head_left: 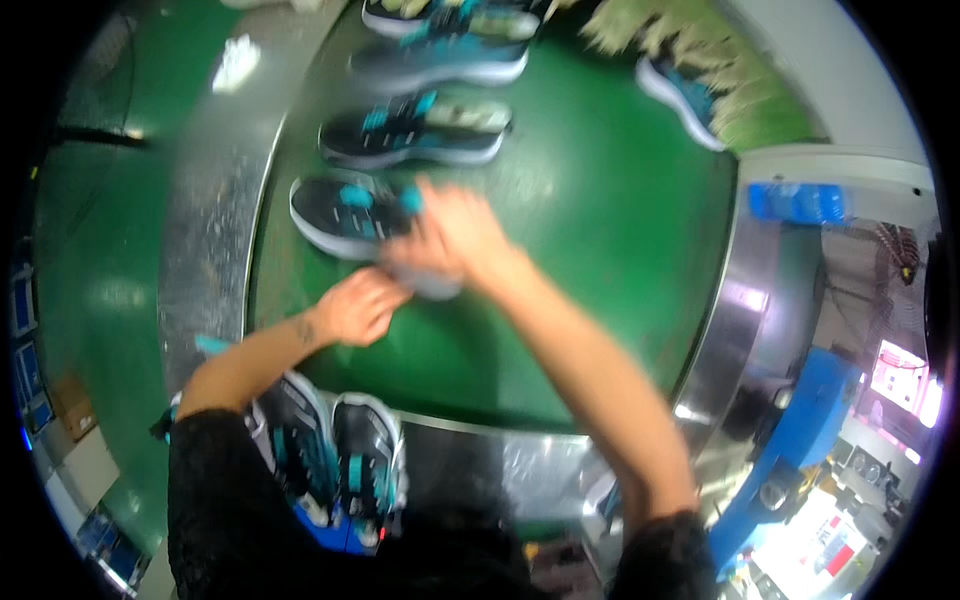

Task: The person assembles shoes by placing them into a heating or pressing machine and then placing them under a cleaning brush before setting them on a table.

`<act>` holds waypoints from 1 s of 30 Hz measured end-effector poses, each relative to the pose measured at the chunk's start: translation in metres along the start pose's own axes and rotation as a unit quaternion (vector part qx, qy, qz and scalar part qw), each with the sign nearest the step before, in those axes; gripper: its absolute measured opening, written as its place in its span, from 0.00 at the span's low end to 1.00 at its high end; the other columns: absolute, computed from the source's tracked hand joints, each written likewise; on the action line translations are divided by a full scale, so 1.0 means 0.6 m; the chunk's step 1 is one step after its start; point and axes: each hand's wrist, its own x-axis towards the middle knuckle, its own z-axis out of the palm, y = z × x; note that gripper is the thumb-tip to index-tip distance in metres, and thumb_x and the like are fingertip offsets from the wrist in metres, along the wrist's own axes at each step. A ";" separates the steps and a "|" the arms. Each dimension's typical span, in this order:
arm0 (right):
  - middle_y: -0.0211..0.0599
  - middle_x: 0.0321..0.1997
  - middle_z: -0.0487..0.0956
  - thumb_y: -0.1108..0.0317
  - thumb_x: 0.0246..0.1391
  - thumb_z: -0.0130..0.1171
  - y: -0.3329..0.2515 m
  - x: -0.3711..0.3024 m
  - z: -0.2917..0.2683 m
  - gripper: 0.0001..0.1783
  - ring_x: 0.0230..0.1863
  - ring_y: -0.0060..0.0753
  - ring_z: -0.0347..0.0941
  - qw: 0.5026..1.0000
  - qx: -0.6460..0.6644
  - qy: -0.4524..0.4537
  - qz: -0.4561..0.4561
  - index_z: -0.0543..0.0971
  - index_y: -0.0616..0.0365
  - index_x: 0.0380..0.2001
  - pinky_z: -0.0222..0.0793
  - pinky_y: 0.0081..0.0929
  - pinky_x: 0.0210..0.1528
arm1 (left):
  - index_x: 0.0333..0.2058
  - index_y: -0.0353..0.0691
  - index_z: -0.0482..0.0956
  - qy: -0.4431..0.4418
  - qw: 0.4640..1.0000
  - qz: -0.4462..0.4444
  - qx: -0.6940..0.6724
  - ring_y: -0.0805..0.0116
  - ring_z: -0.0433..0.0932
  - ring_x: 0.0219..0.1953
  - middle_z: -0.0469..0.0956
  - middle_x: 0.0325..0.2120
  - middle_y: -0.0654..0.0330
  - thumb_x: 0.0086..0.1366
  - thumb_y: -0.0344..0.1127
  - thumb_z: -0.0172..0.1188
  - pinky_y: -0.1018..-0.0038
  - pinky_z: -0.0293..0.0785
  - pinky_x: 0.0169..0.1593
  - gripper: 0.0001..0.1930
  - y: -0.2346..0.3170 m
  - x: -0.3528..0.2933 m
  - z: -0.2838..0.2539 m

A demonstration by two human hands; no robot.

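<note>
A black sneaker (335, 215) with turquoise lacing parts and a pale sole sits in front of me on the green belt, its toe to the left. My right hand (455, 235) is closed over its heel end and hides much of the collar; motion blurs the fingers. From the near side, my left hand (360, 305) meets the sole close to the heel, its fingers curled in and pressed to the shoe's edge. Just beyond lies a similar sneaker (370, 140), with a blurred grey one (435, 65) farther off.
Metal edging (215, 210) borders the green belt (600, 240). Two more sneakers (368, 450) stand near my body at lower left. Another shoe (680, 100) lies by frayed beige material (670, 35) at far right. A blue object (797, 203) rests on the right ledge; crumpled white material (236, 65) lies far left.
</note>
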 end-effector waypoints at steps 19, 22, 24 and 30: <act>0.51 0.60 0.63 0.66 0.45 0.66 -0.337 -0.936 -0.254 0.44 0.61 0.43 0.63 0.786 0.171 0.574 0.151 0.55 0.61 0.63 0.59 0.32 0.61 | 0.64 0.35 0.49 -0.121 0.626 0.034 -0.770 0.55 0.70 0.53 0.67 0.52 0.48 0.61 0.43 0.58 0.61 0.67 0.56 0.38 0.826 0.327 -0.125; 0.42 0.55 0.69 0.60 0.45 0.67 -0.381 -1.126 -0.176 0.40 0.55 0.33 0.65 0.687 0.349 0.598 0.221 0.61 0.61 0.59 0.62 0.30 0.57 | 0.63 0.35 0.50 -0.184 0.667 0.027 -0.721 0.56 0.73 0.50 0.71 0.49 0.48 0.60 0.39 0.58 0.61 0.70 0.55 0.38 0.881 0.297 0.031; 0.35 0.49 0.72 0.59 0.46 0.67 -0.433 -1.262 -0.116 0.34 0.49 0.26 0.65 0.601 0.364 0.633 0.325 0.67 0.60 0.55 0.64 0.26 0.53 | 0.63 0.34 0.50 -0.198 0.753 -0.008 -0.627 0.55 0.67 0.57 0.65 0.55 0.47 0.59 0.36 0.59 0.60 0.64 0.60 0.37 0.906 0.265 0.155; 0.31 0.42 0.75 0.69 0.47 0.63 -0.570 -1.549 0.044 0.24 0.42 0.25 0.71 0.205 0.328 0.872 0.300 0.70 0.60 0.49 0.66 0.26 0.48 | 0.64 0.33 0.44 -0.318 0.710 0.135 -0.614 0.54 0.51 0.67 0.51 0.64 0.44 0.61 0.22 0.55 0.61 0.48 0.67 0.37 1.379 0.241 0.144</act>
